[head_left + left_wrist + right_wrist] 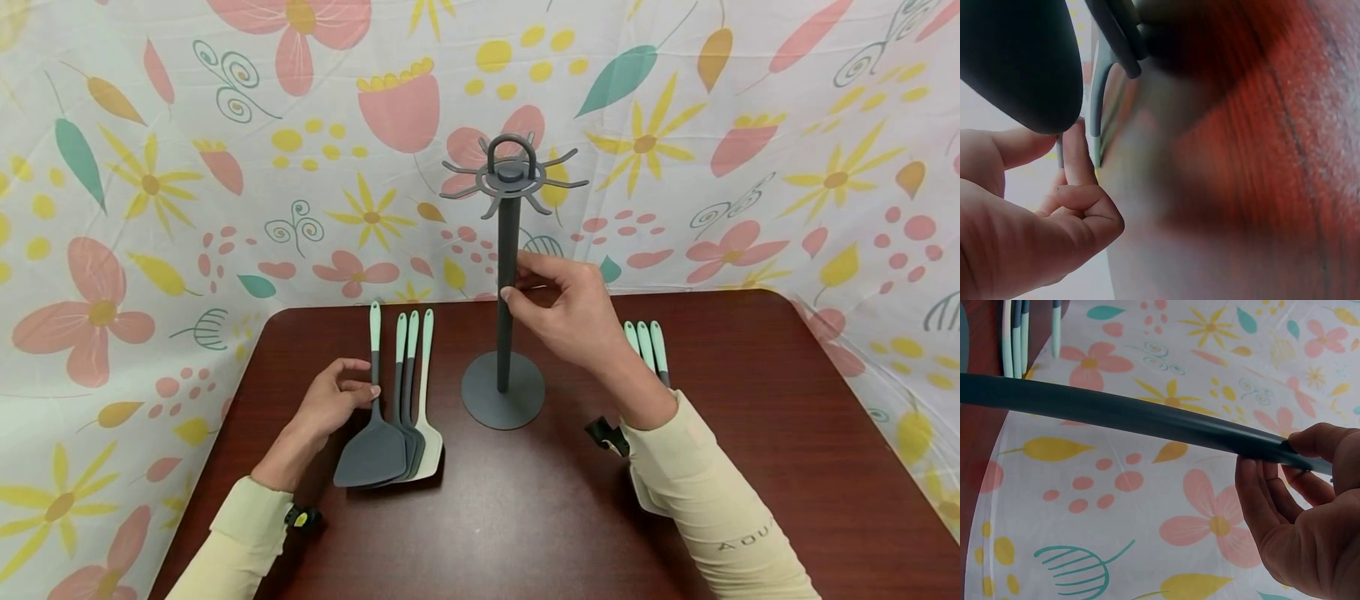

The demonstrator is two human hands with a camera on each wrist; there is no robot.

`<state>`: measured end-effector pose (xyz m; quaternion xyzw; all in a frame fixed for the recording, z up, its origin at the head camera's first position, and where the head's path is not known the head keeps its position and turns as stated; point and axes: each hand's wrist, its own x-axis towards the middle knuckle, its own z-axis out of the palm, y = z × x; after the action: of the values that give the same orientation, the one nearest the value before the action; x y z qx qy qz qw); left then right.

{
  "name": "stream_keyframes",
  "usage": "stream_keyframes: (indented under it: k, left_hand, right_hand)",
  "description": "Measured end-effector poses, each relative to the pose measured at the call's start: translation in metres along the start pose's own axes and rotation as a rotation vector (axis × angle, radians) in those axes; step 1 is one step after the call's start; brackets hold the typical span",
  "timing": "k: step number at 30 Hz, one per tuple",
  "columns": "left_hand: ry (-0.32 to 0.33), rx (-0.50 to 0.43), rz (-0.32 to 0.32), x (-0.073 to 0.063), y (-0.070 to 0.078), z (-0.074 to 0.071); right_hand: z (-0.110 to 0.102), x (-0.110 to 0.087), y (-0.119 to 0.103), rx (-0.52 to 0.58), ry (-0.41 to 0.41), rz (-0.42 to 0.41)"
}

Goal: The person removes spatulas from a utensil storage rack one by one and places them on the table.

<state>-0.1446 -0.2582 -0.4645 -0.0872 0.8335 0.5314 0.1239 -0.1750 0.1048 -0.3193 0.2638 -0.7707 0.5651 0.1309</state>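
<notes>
My left hand (330, 404) pinches the grey shaft of a turner (372, 457) with a mint handle, just above its broad dark blade. In the left wrist view, thumb and fingers meet behind the blade (1029, 56). A grey utensil stand (507, 242) stands upright, with a round base, a ring of curved hooks and a loop on top. No utensil hangs on it. My right hand (570, 308) holds its pole about midway up; the right wrist view shows thumb and fingertips on either side of the pole (1135, 419).
Beside the turner lie two more dark utensils with mint handles and a cream turner (431, 450). Several mint handles (643, 342) show right of the stand, their lower parts hidden by my right forearm. A flowered cloth (360, 167) hangs behind the brown table (495, 508).
</notes>
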Motion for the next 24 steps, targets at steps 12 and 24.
stream_keyframes:
  k: [12,24]
  left_hand:
    - [-0.035,-0.004,-0.029,0.0045,-0.0037,0.0044]
    - [-0.032,0.008,-0.047,0.0089,-0.0064,0.0072]
  right_hand:
    - [-0.0005,-0.0003,-0.0008,0.001,0.000,0.000]
    - [-0.0017,-0.0013,-0.0017,0.001,-0.012,0.006]
